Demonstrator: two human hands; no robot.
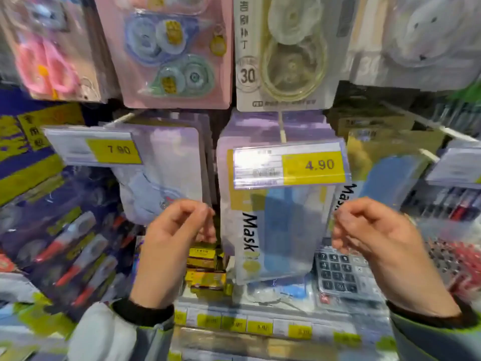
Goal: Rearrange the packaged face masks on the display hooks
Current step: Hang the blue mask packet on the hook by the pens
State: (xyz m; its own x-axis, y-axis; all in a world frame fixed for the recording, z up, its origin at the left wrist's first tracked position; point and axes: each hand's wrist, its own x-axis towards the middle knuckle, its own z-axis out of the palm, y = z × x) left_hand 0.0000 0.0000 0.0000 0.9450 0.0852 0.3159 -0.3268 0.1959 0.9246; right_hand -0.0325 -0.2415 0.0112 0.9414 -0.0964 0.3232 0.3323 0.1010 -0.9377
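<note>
On hook, mask pack (268, 230), hands (177, 230) beside

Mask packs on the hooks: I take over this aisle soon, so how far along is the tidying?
Done: mask packs hang stacked behind the 4.90 price tag. In hand: the left hand and right hand flank that stack, fingers curled; actual grip is unclear. Left: can't tell; the neighbouring packs look blurred.
</note>
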